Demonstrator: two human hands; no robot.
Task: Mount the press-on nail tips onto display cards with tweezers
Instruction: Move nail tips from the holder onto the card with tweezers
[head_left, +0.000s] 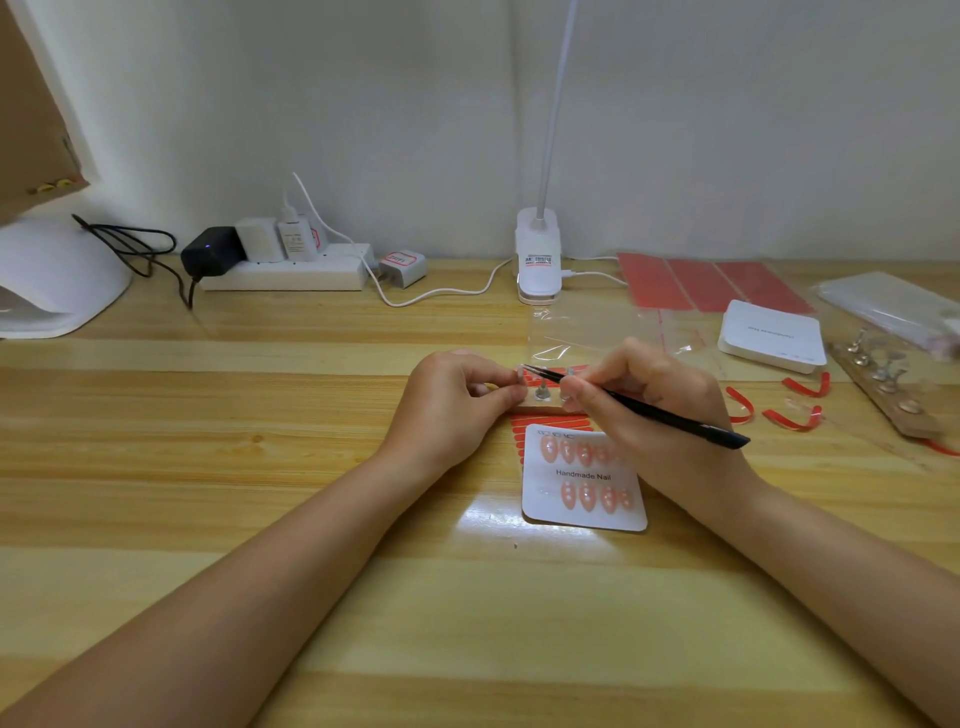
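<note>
A white display card (582, 512) marked "Handmade Nail" lies on the wooden table with two rows of several pink nail tips (587, 496) stuck on it. Just beyond it sits a small wooden nail stand (543, 402) with metal pegs. My left hand (452, 410) pinches something small at the stand's left end; what it holds is too small to tell. My right hand (649, 410) grips black tweezers (639, 408), whose tips reach my left fingertips. A red adhesive strip sheet (540, 422) lies under the card's far edge.
Clear plastic bags (582, 327), red adhesive sheets (711, 283), a stack of blank cards (774, 338) and a second nail stand (883, 387) lie to the right. Peeled red strips (795, 418) curl nearby. A clip lamp (539, 260), power strip (291, 273) and white device (57, 280) line the back.
</note>
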